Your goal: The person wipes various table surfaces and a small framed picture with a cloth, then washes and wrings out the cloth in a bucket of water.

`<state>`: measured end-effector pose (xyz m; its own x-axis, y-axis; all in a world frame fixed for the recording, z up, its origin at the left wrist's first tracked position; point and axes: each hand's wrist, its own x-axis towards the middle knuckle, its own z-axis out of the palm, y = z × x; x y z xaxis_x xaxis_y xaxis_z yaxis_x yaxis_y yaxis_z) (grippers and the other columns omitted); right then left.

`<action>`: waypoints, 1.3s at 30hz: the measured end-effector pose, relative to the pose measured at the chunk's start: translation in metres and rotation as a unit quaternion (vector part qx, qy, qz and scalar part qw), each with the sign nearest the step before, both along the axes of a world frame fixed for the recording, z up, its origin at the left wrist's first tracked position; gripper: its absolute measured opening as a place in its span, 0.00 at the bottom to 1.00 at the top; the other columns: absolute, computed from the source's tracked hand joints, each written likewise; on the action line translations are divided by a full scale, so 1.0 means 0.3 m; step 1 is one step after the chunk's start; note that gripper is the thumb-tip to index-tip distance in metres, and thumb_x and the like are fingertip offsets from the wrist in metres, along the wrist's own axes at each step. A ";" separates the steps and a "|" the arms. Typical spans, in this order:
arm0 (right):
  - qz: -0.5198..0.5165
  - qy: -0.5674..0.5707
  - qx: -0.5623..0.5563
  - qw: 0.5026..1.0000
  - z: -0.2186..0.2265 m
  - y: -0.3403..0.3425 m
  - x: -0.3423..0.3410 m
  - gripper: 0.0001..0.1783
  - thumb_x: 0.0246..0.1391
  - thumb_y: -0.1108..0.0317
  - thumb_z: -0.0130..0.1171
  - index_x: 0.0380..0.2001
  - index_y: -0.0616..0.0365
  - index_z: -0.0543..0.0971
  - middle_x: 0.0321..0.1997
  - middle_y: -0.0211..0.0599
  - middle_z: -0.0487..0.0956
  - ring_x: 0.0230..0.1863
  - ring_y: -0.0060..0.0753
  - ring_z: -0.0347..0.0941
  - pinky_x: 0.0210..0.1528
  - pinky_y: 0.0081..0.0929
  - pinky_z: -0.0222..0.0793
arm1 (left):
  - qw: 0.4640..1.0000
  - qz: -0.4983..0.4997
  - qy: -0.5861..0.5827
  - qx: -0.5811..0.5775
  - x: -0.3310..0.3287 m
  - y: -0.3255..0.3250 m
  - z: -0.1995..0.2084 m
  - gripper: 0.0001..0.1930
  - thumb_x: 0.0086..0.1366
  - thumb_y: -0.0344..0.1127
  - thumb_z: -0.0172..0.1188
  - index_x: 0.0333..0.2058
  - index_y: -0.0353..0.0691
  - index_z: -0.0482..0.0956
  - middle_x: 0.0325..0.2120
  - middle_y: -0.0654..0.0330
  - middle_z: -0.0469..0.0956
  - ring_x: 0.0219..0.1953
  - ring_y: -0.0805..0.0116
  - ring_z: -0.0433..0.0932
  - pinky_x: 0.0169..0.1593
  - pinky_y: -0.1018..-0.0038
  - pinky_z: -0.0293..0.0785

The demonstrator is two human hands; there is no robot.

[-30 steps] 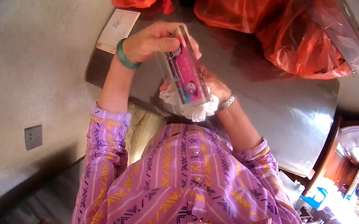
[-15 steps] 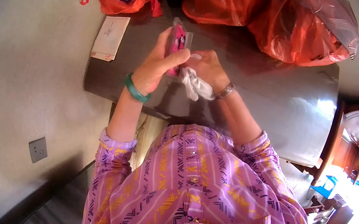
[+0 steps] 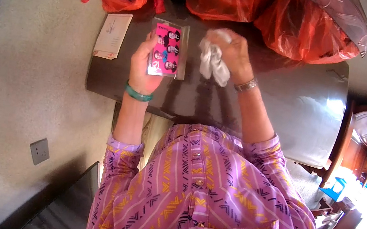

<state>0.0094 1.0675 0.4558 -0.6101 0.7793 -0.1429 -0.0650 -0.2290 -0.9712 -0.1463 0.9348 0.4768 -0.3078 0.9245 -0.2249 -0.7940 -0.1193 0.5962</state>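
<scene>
in the head view, the left hand (image 3: 143,68) is grasping a flat clear case (image 3: 167,48) over the dark surface (image 3: 285,101), its thumb pressing along the left edge while the other fingers are mostly hiding behind. the right hand (image 3: 235,56) is clutching a crumpled white cloth (image 3: 214,64) just beside the case, and a gap is showing between the two. for handling this well, the left hand should probably be gripping only the rim and the back, so that the front is lying open and no fresh fingerprints are landing on it. the right hand would do best to be bunching the cloth into a flat pad, since its loose end is hanging down and could be snagging on a corner; light, even pressure would likely be suiting thin plastic. as for looks, the case is standing nearly upright in the picture, its glossy transparent border extending past a bright pink insert (image 3: 165,59) that is carrying small black-and-white portraits and a touch of blue. whether any smudges are marking it is too fine to tell.
</scene>
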 end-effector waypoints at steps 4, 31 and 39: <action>-0.026 -0.016 0.253 0.967 0.074 -0.044 -0.007 0.26 0.48 0.56 0.59 0.46 0.62 0.72 0.49 0.49 0.71 0.44 0.36 0.72 0.43 0.29 0.70 | 1.000 0.009 0.011 0.002 0.011 0.000 0.009 0.18 0.61 0.37 0.51 0.50 0.41 0.67 0.41 0.61 0.73 0.42 0.69 0.73 0.46 0.70 0.70; -0.107 -0.113 0.470 0.869 0.111 -0.109 -0.122 0.30 0.33 0.73 0.60 0.47 0.57 0.68 0.47 0.52 0.65 0.44 0.57 0.68 0.43 0.43 0.69 | 0.985 0.051 0.164 0.014 0.047 0.042 0.094 0.19 0.61 0.37 0.50 0.51 0.40 0.65 0.41 0.61 0.72 0.42 0.70 0.72 0.46 0.72 0.69; -0.145 -0.032 0.394 0.907 0.181 0.000 -0.069 0.24 0.38 0.76 0.56 0.45 0.62 0.72 0.42 0.36 0.74 0.44 0.26 0.70 0.47 0.23 0.67 | 0.991 -0.129 0.029 -0.007 -0.038 0.050 0.109 0.29 0.62 0.49 0.46 0.56 0.35 0.61 0.48 0.46 0.71 0.47 0.42 0.72 0.45 0.48 0.73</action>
